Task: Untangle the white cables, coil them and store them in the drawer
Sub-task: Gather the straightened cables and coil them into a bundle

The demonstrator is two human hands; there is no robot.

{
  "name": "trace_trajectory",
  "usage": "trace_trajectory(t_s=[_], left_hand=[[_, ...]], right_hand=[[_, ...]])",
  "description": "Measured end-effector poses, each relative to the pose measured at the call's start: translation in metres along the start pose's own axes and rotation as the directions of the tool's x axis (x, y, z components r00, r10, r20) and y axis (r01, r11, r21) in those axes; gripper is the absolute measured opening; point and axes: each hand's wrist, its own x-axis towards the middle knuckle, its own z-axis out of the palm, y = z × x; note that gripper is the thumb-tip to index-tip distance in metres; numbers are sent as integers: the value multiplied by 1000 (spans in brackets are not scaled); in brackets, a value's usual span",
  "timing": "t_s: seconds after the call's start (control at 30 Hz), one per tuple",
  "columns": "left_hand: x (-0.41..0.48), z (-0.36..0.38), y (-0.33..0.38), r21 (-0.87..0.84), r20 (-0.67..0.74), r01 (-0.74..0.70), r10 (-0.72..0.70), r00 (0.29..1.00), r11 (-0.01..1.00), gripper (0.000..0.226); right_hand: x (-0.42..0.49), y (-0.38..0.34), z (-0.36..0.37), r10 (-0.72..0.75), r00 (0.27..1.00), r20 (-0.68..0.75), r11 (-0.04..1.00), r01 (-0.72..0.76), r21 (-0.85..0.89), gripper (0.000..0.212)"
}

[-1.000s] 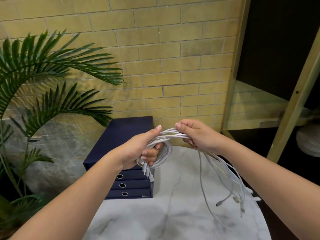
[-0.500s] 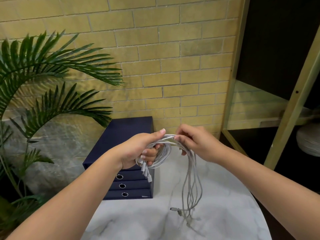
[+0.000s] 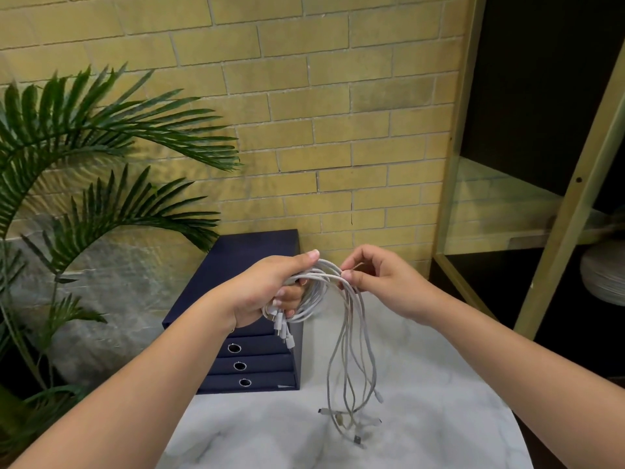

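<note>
Table: two hands, one cable bundle.

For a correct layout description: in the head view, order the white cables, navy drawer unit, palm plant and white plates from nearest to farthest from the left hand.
1. white cables, gripped by the left hand.
2. navy drawer unit, just behind it.
3. palm plant, to the left.
4. white plates, far right, shelved.

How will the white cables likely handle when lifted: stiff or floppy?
Probably floppy: the white cables hang limp below the right hand. Likely light: a fingertip pinch holds them up. The coil in the left hand may spring loose if released.
</note>
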Motion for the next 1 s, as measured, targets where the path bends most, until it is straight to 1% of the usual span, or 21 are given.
trace_trajectory(t_s=[0.07,0.1,0.17,0.23,0.3,0.33,0.37,0.43,0.47,0.5,0.57,0.63,0.67,0.7,0.73,0.8,0.87,0.9,1.0], left_hand=[[1,0,1,-17,-26,-4,4,1000,1000,40],[1,-1,1,-30,-34,-7,6,999,1000,40],[1,-2,1,-43,-41,-9,7,999,999,40],[1,-3,0,-42,-42,-8,6,999,999,41],[1,-3,1,-38,-44,-8,6,999,999,41],[1,-3,1,-37,-47,-9,7,999,999,41],[1,-2,1,-37,-51,-10,9,999,999,41],[2,-1,2,-39,-53,-12,9,999,999,43],[2,-1,2,-42,-52,-10,8,999,999,44],[2,-1,2,-45,-49,-9,7,999,999,44],[3,-1,3,-40,-35,-9,8,999,999,43],[3,2,4,-18,-14,-11,11,1000,1000,42],[3,4,5,-10,-7,-14,14,1000,1000,41],[3,6,5,-6,-2,-18,18,1000,1000,41],[4,7,5,-1,-1,-20,20,1000,1000,41],[4,5,5,22,-5,-9,9,1000,1000,46],[2,0,3,64,-14,17,-16,1000,998,50],[1,-2,1,85,-10,32,-31,999,996,52],[-4,-4,-2,83,65,70,-76,995,994,57]], right_hand=[[-1,-1,1,-24,999,-32,1000,24,18,13],[-2,0,1,-29,999,-21,1000,29,-9,15],[-3,1,0,-40,999,17,995,41,-89,10],[-4,3,1,-49,999,7,997,50,-56,3],[-6,1,3,-36,999,-37,999,35,-21,10],[-6,-1,4,-44,998,-54,997,40,-68,13],[-6,-2,5,-74,995,-64,985,62,-162,18],[-5,-2,9,-174,980,-97,915,125,-383,20],[-5,-1,11,-212,970,-120,884,139,-446,20],[-5,0,11,-223,965,-140,873,134,-470,24],[-5,0,12,-167,977,-134,881,87,-464,43],[-4,-2,13,-109,993,-35,846,75,-528,65],[-3,-4,14,-101,995,21,828,96,-552,68],[-1,-4,15,-97,993,67,827,118,-549,63],[0,-6,16,-88,992,94,843,124,-524,53],[3,-13,11,-30,992,122,888,82,-452,29],[4,-21,1,8,986,166,897,67,-437,10],[5,-26,-4,3,982,190,889,85,-450,7],[10,-38,-13,-33,970,241,861,150,-486,19]])
